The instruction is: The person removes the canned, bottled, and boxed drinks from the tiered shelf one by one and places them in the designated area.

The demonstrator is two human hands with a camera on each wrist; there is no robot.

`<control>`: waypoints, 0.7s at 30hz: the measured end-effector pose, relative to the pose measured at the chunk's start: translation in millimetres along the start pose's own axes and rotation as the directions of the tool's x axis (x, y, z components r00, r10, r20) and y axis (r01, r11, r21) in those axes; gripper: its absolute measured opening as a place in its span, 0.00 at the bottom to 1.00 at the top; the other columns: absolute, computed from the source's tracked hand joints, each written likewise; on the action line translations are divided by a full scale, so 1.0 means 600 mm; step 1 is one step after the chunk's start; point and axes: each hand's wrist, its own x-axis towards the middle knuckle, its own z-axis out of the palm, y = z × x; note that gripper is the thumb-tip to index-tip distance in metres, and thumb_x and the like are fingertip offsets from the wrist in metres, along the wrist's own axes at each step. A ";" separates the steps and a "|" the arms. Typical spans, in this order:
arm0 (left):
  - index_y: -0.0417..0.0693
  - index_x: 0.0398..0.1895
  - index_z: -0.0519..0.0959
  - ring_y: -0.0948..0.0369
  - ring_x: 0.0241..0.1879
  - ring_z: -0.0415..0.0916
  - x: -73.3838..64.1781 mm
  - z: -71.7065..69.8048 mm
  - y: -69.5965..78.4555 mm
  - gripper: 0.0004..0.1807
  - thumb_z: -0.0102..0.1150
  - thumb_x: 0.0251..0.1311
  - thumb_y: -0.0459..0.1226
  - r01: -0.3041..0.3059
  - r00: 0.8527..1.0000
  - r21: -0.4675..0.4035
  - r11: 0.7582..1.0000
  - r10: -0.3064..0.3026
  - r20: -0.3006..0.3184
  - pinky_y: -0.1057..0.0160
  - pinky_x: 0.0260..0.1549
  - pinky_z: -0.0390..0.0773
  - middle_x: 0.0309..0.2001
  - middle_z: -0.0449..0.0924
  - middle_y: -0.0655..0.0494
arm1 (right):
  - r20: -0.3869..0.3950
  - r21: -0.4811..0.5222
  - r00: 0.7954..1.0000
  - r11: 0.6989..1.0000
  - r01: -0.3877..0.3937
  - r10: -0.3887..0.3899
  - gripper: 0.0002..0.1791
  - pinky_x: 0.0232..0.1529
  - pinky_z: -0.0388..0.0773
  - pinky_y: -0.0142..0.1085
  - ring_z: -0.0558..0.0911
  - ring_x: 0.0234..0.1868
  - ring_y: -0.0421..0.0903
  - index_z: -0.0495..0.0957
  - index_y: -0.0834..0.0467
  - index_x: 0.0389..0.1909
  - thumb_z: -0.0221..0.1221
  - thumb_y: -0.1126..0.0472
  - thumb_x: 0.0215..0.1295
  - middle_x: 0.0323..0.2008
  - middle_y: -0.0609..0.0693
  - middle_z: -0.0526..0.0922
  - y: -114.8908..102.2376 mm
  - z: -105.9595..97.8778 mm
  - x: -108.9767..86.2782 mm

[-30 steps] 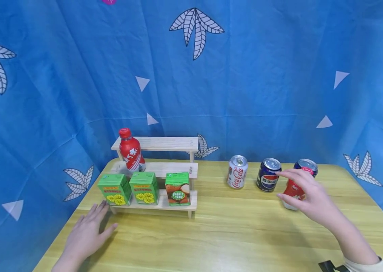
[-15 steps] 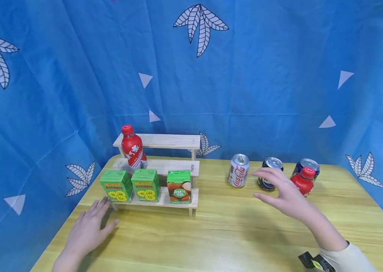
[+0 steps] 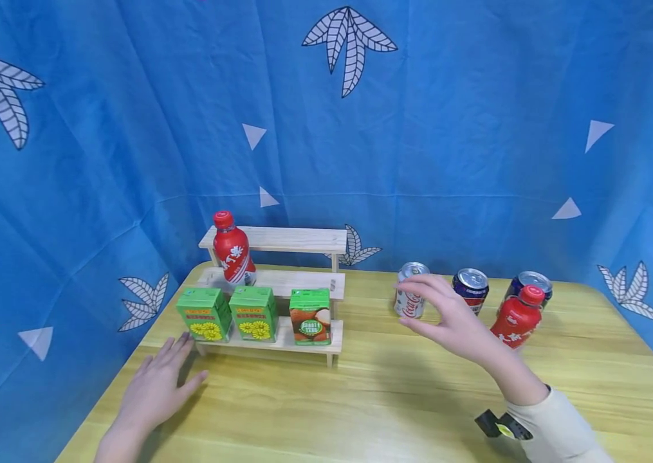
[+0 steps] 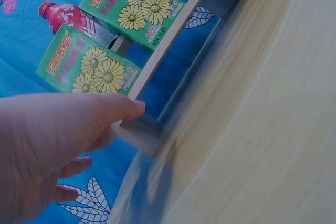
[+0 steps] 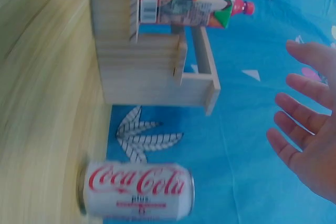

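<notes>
My right hand (image 3: 448, 318) is raised over the table, thumb and fingers spread apart with nothing between them. It overlaps the white Coca-Cola can (image 3: 410, 305) in the head view; the right wrist view has that can (image 5: 137, 191) standing apart from the fingers. Palm down, my left hand (image 3: 155, 386) lies by the front left corner of a wooden tiered rack (image 3: 303, 239), fingertips right at its edge. Several green drink cartons stand along the lowest step, among them a carton with yellow flowers (image 3: 203, 315) and one with fruit (image 3: 311, 318). A red bottle (image 3: 233, 254) stands higher up.
Right of the Coca-Cola can stand a dark blue Pepsi can (image 3: 471, 289) and another blue can (image 3: 534, 283), partly behind a second red bottle (image 3: 518, 318). A blue patterned curtain (image 3: 448, 128) hangs behind and beside the wooden table (image 3: 314, 411).
My right hand has moved left from beside the red bottle, past the Pepsi can, to the Coca-Cola can. The left hand keeps its place by the rack. The head view has shifted slightly.
</notes>
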 end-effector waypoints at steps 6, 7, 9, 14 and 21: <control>0.37 0.70 0.64 0.36 0.71 0.57 0.003 0.002 0.000 0.43 0.55 0.63 0.59 0.002 1.000 -0.004 1.000 -0.002 0.001 0.28 0.65 0.55 0.72 0.60 0.37 | 0.021 0.061 1.000 0.998 -0.001 -0.001 0.27 0.53 0.80 0.52 0.73 0.60 0.50 0.77 0.55 0.57 0.70 0.63 0.53 0.57 0.52 0.77 -0.015 0.020 0.025; 0.37 0.70 0.64 0.36 0.71 0.57 0.003 0.002 0.000 0.43 0.55 0.63 0.59 0.002 1.000 -0.003 1.000 -0.002 0.001 0.28 0.65 0.55 0.72 0.60 0.38 | 0.023 0.066 1.000 0.998 0.007 -0.009 0.27 0.55 0.78 0.53 0.73 0.60 0.50 0.77 0.55 0.57 0.70 0.63 0.53 0.57 0.52 0.77 -0.017 0.023 0.030; 0.37 0.70 0.64 0.36 0.71 0.57 0.003 0.003 0.000 0.43 0.55 0.63 0.59 0.002 1.000 -0.001 1.000 -0.002 0.001 0.28 0.65 0.55 0.72 0.60 0.38 | 0.027 0.072 0.999 0.997 0.021 -0.023 0.27 0.57 0.76 0.53 0.74 0.60 0.51 0.77 0.56 0.57 0.70 0.62 0.54 0.57 0.53 0.78 -0.023 0.029 0.038; 0.37 0.70 0.64 0.36 0.71 0.57 0.003 0.002 -0.001 0.43 0.55 0.62 0.59 0.000 1.000 0.004 1.000 0.000 -0.003 0.28 0.65 0.56 0.72 0.60 0.38 | 0.039 0.096 0.999 0.995 0.010 -0.013 0.27 0.61 0.74 0.53 0.73 0.61 0.51 0.76 0.55 0.58 0.69 0.59 0.56 0.58 0.54 0.77 -0.035 0.044 0.060; 0.37 0.69 0.65 0.36 0.70 0.57 0.001 0.002 0.001 0.42 0.56 0.62 0.59 -0.002 1.000 0.019 1.000 0.002 -0.007 0.28 0.65 0.57 0.72 0.61 0.38 | 0.062 0.155 0.998 0.988 -0.006 -0.004 0.27 0.63 0.73 0.54 0.70 0.63 0.51 0.75 0.54 0.60 0.68 0.58 0.58 0.60 0.53 0.75 -0.054 0.068 0.086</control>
